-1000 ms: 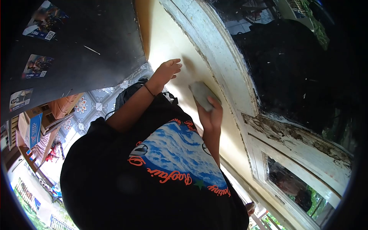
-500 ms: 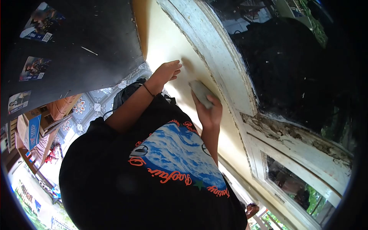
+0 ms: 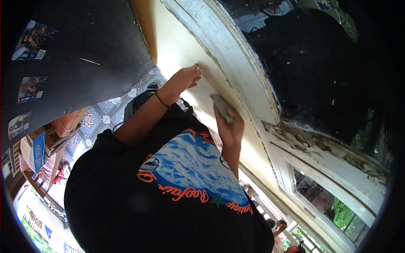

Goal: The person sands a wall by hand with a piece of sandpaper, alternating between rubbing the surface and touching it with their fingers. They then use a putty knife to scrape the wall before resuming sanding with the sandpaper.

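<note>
My left hand [image 3: 184, 81], with a dark band at the wrist, is raised beside the cream wall panel [image 3: 251, 143]. Its fingers are loosely bent and apart, fingertips right at the panel, with nothing visible in them. To its right, my right hand [image 3: 232, 130] grips a flat grey block [image 3: 222, 109] from below, its broad side tilted up along the same panel. A worn white window frame [image 3: 249, 67] borders the panel on the right. My black printed shirt [image 3: 126, 198] fills the lower middle of the view.
A dark board [image 3: 88, 46] with picture stickers stands at the left, above patterned floor tiles [image 3: 105, 116]. Cardboard boxes [image 3: 36, 152] are stacked at lower left. Rotten wood [image 3: 312, 141] shows along the frame's sill. Another person [image 3: 280, 230] is at the lower right.
The grey block in my right hand has tilted, so it looks narrower now. My left hand stays nearly in place. The view has shifted slightly, and more of the other person shows.
</note>
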{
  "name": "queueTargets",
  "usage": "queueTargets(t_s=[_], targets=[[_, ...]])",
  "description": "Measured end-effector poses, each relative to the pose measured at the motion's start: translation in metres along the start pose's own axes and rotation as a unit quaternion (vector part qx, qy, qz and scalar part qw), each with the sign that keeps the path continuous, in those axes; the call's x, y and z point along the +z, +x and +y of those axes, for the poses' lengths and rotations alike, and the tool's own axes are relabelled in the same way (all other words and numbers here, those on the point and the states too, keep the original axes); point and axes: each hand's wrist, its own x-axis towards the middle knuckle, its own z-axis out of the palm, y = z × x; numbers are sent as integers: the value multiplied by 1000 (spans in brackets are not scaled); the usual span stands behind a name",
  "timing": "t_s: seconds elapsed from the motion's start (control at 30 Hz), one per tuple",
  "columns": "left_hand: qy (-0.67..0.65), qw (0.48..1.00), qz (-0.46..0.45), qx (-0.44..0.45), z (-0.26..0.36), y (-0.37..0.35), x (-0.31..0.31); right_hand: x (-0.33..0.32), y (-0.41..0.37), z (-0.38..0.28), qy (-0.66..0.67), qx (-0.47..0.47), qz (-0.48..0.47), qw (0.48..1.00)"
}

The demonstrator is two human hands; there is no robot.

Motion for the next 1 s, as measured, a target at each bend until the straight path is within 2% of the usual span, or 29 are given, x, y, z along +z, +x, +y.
queueTargets(t_s=[0.03, 0.07, 0.13, 0.27, 0.33, 0.4, 0.47, 0.53, 0.57, 0.6, 0.63, 0.67, 0.7, 0.73, 0.77, 0.93, 1.0], targets=[[-3, 1000, -2, -9, 1, 2, -1, -1, -17, -10, 17, -13, -1, 1000], [-9, 1000, -5, -23, 0, 0, -1, 2, -34, -18, 3, -17, -40, 999], [-11, 1000, 7, -21, 0, -2, 2, -5, -37, -25, -41, -30, -56, 997], [18, 1000, 12, -8, 4, -3, 4, -23, 13, 4, -46, 1, 33, 998], [6, 1000, 31, 2, 2, -5, 8, -31, 7, 3, -57, -22, 77, 995], [-14, 998, 55, 15, 2, -2, 8, -21, -30, -18, -68, -33, -14, 997], [12, 999, 39, 24, -1, -1, 5, -18, -50, -30, -109, -41, -25, 993], [17, 999, 40, 32, -8, 5, 3, -26, -35, -26, -125, -17, -18, 992], [22, 998, 46, 41, -10, 7, 2, -34, -20, -17, -128, -21, 4, 992], [24, 998, 45, 36, -8, 6, 1, -50, 1, -7, -111, -26, 93, 989], [49, 998, 32, 21, -1, 3, 1, -54, 6, -3, -257, -25, 64, 964], [73, 997, 20, 10, 3, 2, 2, -57, 9, -5, -399, -23, 29, 916], [46, 998, 23, 28, 0, 1, 2, -60, -2, -17, -269, -20, 41, 962], [47, 998, 28, 30, 0, 3, 0, -28, -33, -24, -133, -13, 54, 989], [55, 997, 39, 32, -1, 3, 1, -20, -52, -34, -126, -16, -1, 992], [73, 995, 46, 44, -7, 7, -3, -21, -27, -30, -159, 22, 54, 985], [72, 996, 18, 42, 0, 2, -2, -25, -31, -26, -161, 28, 71, 984]])
